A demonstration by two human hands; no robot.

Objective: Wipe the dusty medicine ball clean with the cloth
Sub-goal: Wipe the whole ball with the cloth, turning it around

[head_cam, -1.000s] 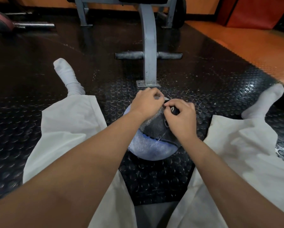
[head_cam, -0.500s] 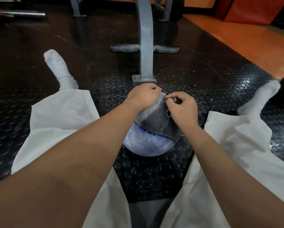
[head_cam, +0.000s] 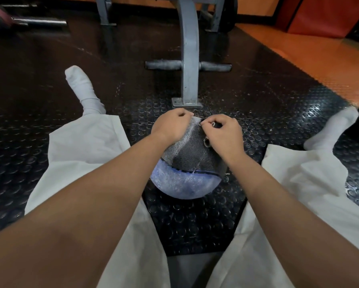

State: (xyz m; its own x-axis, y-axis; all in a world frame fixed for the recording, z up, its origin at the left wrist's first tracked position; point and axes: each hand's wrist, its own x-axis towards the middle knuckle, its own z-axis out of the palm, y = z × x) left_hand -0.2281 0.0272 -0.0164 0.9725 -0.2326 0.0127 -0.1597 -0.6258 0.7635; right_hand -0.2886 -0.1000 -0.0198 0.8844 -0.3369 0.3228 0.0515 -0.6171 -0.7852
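Note:
A dusty blue medicine ball [head_cam: 182, 185] rests on the black studded floor between my spread legs. A dark grey patterned cloth [head_cam: 190, 151] is draped over its top half and hides that part. My left hand [head_cam: 171, 124] grips the cloth's far left edge on top of the ball, fingers curled. My right hand [head_cam: 223, 132] pinches the cloth's far right edge, fingers closed on the fabric. A small metal ring shows at the cloth near my right thumb.
A grey metal bench post with a bolted foot plate [head_cam: 186, 103] stands just beyond the ball, with a crossbar [head_cam: 164, 65] higher up. A barbell [head_cam: 39, 21] lies at the far left. My legs in white trousers and socks flank the ball. Orange flooring [head_cam: 320, 65] runs along the right.
Both hands stay gripping the cloth on top of the ball, shifting only slightly. The camera view has tilted, so the scene has shifted in the frame.

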